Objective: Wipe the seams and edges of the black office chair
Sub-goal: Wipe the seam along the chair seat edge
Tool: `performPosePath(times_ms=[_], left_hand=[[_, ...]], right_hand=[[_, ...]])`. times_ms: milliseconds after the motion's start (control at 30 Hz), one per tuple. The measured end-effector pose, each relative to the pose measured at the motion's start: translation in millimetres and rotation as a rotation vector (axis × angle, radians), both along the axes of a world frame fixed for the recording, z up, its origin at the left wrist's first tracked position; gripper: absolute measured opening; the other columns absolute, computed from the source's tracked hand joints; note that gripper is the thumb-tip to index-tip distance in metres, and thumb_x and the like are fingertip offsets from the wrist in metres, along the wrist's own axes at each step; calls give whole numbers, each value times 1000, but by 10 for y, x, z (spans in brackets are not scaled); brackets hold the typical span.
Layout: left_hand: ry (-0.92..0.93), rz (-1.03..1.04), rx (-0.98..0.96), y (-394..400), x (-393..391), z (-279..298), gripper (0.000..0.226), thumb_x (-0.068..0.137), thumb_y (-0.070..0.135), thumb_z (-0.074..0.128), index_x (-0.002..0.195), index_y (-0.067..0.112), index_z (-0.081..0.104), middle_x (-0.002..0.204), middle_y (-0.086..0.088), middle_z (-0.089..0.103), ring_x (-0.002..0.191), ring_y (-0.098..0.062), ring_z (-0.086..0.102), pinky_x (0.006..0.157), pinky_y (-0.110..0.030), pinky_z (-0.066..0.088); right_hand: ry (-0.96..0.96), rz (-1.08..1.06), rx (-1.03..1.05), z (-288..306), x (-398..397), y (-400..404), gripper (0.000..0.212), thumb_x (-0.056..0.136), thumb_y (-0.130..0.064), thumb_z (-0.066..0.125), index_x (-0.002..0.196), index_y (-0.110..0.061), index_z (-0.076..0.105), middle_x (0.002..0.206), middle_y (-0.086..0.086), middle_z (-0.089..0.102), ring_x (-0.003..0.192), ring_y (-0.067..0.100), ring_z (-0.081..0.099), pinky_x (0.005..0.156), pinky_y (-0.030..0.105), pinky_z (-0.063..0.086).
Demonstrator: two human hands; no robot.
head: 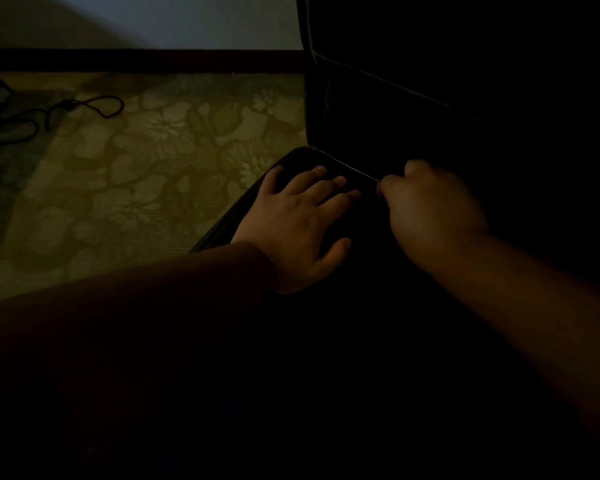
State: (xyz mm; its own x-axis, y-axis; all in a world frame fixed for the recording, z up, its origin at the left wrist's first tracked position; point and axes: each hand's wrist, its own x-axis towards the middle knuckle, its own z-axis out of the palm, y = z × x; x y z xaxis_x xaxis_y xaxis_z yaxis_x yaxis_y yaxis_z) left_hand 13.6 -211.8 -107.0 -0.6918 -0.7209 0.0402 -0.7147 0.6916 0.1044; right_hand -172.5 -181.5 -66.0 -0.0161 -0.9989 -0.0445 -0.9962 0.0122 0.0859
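The scene is very dark. The black office chair's seat (302, 157) fills the middle, and its backrest (361, 105) rises at the upper right. A pale stitched seam (347, 167) runs along the seat's rear edge. My left hand (302, 216) lies flat on the seat's rear left corner with its fingers spread. My right hand (430, 209) is curled into a fist at the seam, thumb and fingertips pressed together at the stitching. Whether it holds a cloth or anything else is too dark to tell.
A floral-patterned carpet (153, 168) covers the floor to the left. A black cable (56, 116) lies looped on it at the far left. A dark baseboard (146, 60) runs under a pale wall at the back.
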Motion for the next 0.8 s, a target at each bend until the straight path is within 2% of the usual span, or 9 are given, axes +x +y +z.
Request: performPosePath(times_ms=[100,200,333,467,600,800], left_hand=[[27,5,7,6,2,-12,73,90,65,23,155,34,33,161,7,35,153,-21,22,118,-64,16],[59,11,5,15,9,-35,72,91,64,24,156,34,32,163,6,31,154,-20,19,120,-63,13],[74,41,0,9,21,-57,72,91,64,24,157,37,29,166,3,26,155,-23,15,121,-61,12],[75,84,-4,21,27,-82,75,90,66,23,158,37,26,167,1,24,155,-26,13,121,-61,12],[77,85,1,29,19,-66,75,89,65,25,157,35,31,164,0,31,154,-27,19,119,-62,15],[62,85,-19,9,9,-62,74,89,65,28,152,28,39,157,-1,42,150,-28,29,117,-62,21]], right_hand=[[-47,-9,25,15,-40,53,31,97,-9,46,122,-16,62,115,11,51,92,29,57,63,28,36],[4,28,66,41,-58,109,28,95,-10,48,116,-16,64,104,8,49,80,24,53,56,25,34],[127,29,62,47,106,-8,20,97,-8,43,106,-10,61,114,14,51,94,31,60,63,32,38],[116,-14,-13,16,199,-163,22,98,-5,43,108,-8,62,117,16,54,98,33,60,64,33,39],[50,7,4,6,103,-82,30,98,-7,45,119,-14,64,118,14,54,100,32,60,67,29,39],[126,40,10,-12,99,-144,26,96,-6,46,111,-12,66,112,14,54,96,33,61,64,30,39]])
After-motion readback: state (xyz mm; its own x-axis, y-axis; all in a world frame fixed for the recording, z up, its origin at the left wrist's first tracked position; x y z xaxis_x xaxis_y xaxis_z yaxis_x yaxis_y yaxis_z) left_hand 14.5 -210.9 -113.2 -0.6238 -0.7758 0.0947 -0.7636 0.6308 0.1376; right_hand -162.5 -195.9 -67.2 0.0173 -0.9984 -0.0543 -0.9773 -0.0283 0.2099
